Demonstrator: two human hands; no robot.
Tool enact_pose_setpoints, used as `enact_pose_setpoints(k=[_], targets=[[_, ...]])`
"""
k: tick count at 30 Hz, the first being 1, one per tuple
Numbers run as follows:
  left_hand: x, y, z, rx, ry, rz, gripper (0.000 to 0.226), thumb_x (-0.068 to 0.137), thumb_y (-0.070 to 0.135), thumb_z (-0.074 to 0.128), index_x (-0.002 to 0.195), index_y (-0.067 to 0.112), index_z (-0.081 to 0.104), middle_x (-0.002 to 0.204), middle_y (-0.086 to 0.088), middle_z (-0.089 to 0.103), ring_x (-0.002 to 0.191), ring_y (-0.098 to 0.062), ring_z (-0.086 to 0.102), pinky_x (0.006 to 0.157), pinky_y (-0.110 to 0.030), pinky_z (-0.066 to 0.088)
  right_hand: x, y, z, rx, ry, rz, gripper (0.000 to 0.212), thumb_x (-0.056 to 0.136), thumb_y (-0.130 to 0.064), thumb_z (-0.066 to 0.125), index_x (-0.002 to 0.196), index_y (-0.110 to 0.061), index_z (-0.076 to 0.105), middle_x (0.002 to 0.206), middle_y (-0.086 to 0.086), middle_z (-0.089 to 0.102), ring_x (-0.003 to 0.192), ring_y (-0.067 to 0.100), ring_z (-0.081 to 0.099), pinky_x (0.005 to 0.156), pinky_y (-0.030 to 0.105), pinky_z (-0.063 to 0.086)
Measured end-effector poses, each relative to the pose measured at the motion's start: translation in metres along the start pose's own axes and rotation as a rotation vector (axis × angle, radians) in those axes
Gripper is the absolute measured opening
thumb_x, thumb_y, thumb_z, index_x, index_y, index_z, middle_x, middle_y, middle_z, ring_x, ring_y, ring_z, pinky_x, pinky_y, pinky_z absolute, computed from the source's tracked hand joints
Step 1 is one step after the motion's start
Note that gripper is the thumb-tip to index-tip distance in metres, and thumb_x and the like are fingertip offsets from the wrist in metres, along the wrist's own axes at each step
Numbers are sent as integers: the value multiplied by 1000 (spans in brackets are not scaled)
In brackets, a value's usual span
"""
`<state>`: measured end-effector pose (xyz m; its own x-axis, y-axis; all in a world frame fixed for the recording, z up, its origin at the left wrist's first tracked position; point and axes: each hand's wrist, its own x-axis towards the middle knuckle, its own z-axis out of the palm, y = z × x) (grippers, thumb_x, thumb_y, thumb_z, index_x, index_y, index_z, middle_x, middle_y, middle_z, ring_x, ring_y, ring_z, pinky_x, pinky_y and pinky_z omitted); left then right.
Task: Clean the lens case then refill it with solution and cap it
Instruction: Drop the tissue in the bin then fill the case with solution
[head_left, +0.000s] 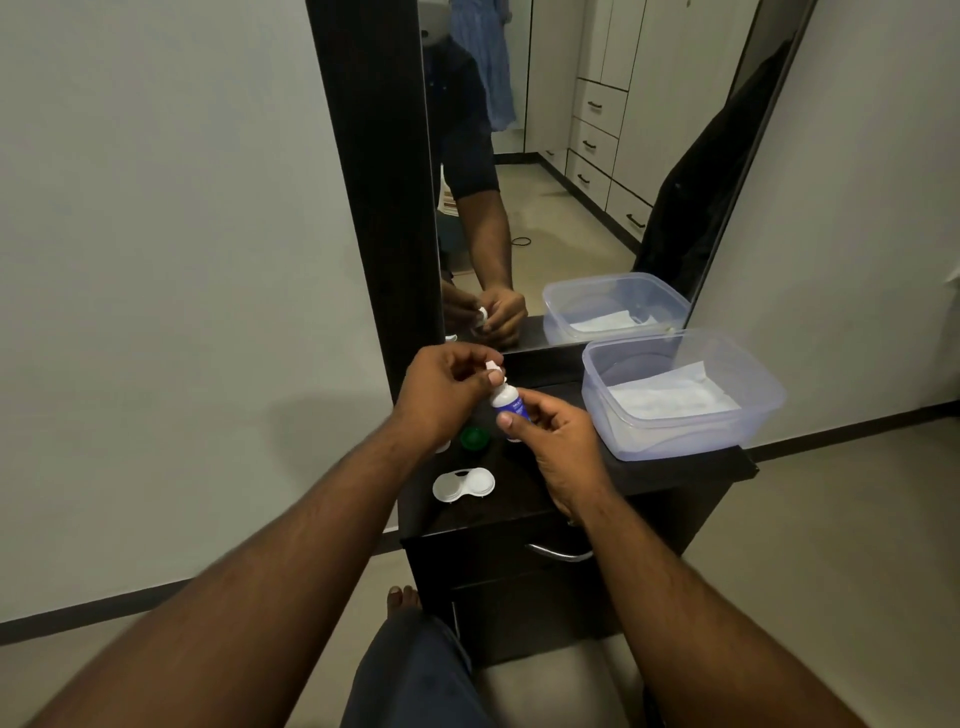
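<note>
Two bare forearms reach forward over a dark cabinet (519, 499). Right hand (550, 441) grips a small solution bottle (506, 402) upright; left hand (441, 395) pinches its white cap (493, 368) at the top. Below them the white lens case (463, 484) lies uncapped on the cabinet, a green cap (475, 439) just behind it. Whether the wells hold liquid cannot be told. Judging by this, refilling and capping remain. A tub (680, 395) holding tissue stands at right.
</note>
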<state>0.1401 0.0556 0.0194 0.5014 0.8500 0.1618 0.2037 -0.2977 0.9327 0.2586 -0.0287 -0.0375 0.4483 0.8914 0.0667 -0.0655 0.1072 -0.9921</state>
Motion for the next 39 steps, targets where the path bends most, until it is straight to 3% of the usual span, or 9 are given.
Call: enact_pose_setpoints(k=[6,13,17,22,25,29,32,35,39], targets=[[0,1,-3,-29,-50,-4,24,91,5,59,107,19,69,108,-3,71,103,-16,67,91,-43,55,1,1,-1,-23,-8,27,37,85,-11,67,121,-16,61,104,-7,69,98,7,65,73,15,53],[3,-3,0,90,43,-1,10,82,20,73,88,13,70,84,-4,72,80,-16,70,76,-37,60,3,2,-1,-34,15,36,38,81,-9,70,118,-15,63,102,-3,70,96,8,66,71,15,54],[6,1,3,282,77,-16,29,78,32,76,65,12,59,65,-6,63,64,-18,63,61,-29,53,3,5,1,-82,-9,27,46,78,-6,74,122,-11,61,110,1,70,100,10,66,84,22,55],[10,3,6,536,90,-40,35,81,46,70,65,18,54,63,-2,58,61,-16,58,58,-30,47,1,7,3,-143,-20,14,52,77,-11,75,126,-11,59,116,1,68,104,10,65,92,27,52],[7,0,4,462,55,-6,32,79,47,71,73,18,59,70,-1,61,65,-14,60,59,-28,49,1,5,2,-112,-4,33,47,79,-10,74,124,-13,61,112,1,70,102,11,66,88,25,54],[3,-7,-6,274,11,-42,13,80,21,75,88,14,68,81,-2,69,78,-16,68,67,-26,56,3,5,-1,-43,40,57,47,81,-9,71,125,-14,59,111,-1,69,103,12,65,91,31,53],[1,-11,-9,228,157,-65,12,85,9,69,96,15,69,88,-2,70,86,-17,67,79,-32,57,3,4,-1,-23,53,55,49,81,-8,71,127,-14,57,111,-4,68,103,9,65,91,28,52],[0,-3,-7,137,246,-13,9,90,17,63,93,14,71,85,0,70,83,-13,66,80,-35,57,2,4,0,-26,48,53,49,80,-9,71,127,-14,57,115,-1,67,105,9,64,91,27,52],[-1,12,11,162,149,39,22,80,36,73,80,14,72,76,3,70,73,-10,67,69,-28,56,2,4,0,-26,10,54,47,83,-6,68,128,-12,57,118,2,67,106,11,64,90,26,53]])
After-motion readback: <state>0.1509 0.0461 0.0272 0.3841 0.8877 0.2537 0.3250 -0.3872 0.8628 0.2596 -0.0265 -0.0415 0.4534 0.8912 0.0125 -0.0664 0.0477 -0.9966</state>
